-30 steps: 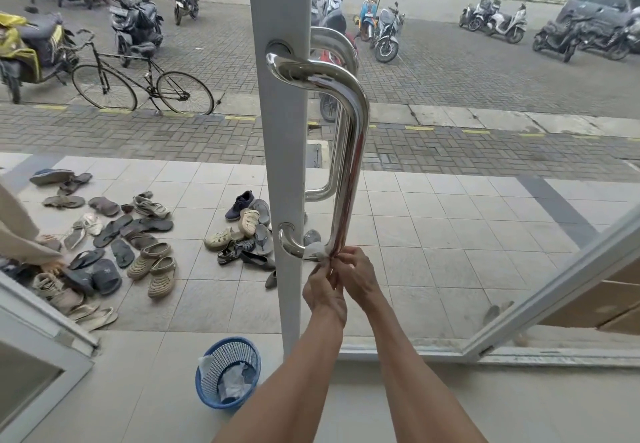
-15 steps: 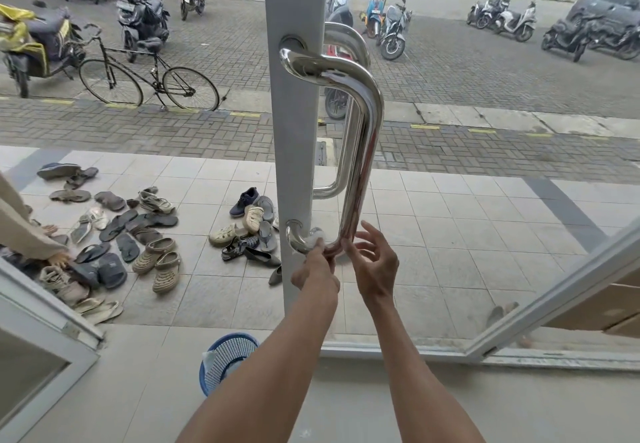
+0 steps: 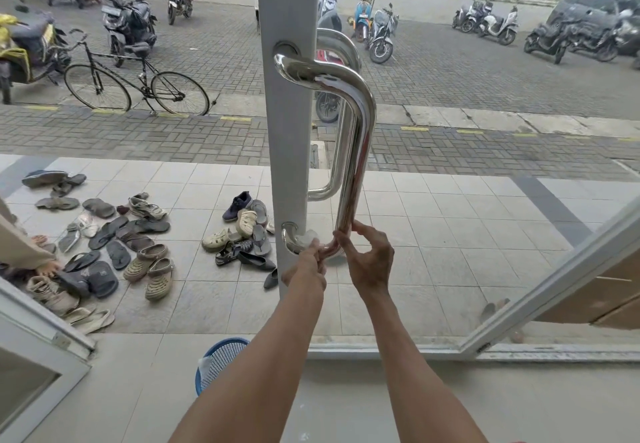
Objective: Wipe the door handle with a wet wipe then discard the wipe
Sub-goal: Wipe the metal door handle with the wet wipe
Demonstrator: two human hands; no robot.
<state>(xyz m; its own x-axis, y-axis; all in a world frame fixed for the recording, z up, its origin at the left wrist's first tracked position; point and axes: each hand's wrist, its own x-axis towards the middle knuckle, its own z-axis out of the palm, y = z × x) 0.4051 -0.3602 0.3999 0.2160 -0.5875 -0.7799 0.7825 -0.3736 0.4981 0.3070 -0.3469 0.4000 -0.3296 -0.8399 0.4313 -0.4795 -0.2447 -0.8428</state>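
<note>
Steel handle [image 3: 362,131] is wiped at its lower bend, where the wipe [image 3: 309,237] is pinched against it by the left hand [image 3: 306,266]; just above, the handle is pinched by the right hand [image 3: 370,262], probably to steady it.

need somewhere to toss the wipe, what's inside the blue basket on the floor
The blue basket shows a scrap of something white against its left wall, too small to identify. The left forearm covers most of the inside.
</note>
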